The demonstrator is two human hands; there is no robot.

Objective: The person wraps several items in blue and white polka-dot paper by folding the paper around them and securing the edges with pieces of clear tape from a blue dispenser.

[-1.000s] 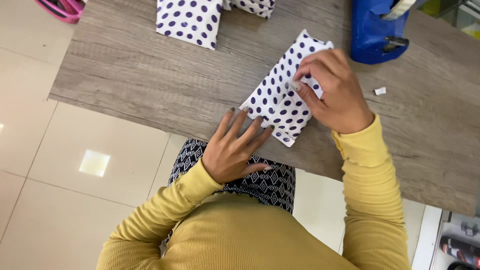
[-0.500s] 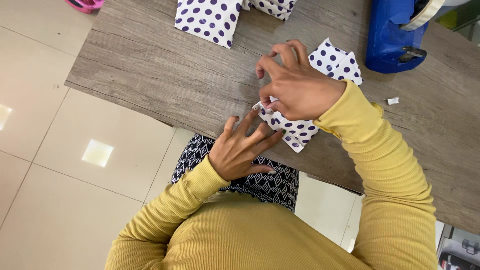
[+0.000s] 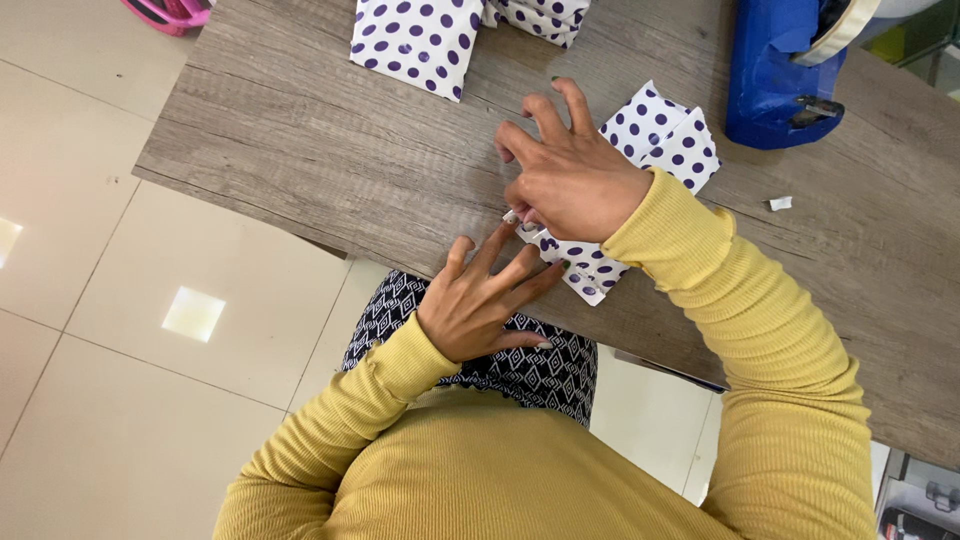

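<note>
- Your right hand [image 3: 575, 180] lies on top of the white paper-wrapped parcel with purple polka dots [image 3: 655, 140], thumb and forefinger pinched on a small strip of clear tape [image 3: 512, 216] at the parcel's near-left edge, the other fingers spread upward
- Your left hand [image 3: 480, 305] is open, fingers splayed flat, its fingertips [image 3: 545, 275] pressing the parcel's lower corner at the near edge of the bench; it grips nothing
- The parcel rests flat on the grey wood-grain bench [image 3: 300, 150], close to its near edge, lying aslant with its far end showing beyond your right wrist
- A second polka-dot paper package [image 3: 415, 40] lies further back on the bench, well apart from your hands, with a third package [image 3: 540, 15] just beside it at the top edge of the view
- A blue plastic tape dispenser [image 3: 775, 85] stands on the bench near the parcel's far end
- A small white paper scrap [image 3: 780, 203] lies on the bench to the right of the parcel
- Both your sleeves are ribbed mustard-yellow knit [image 3: 760, 330]
</note>
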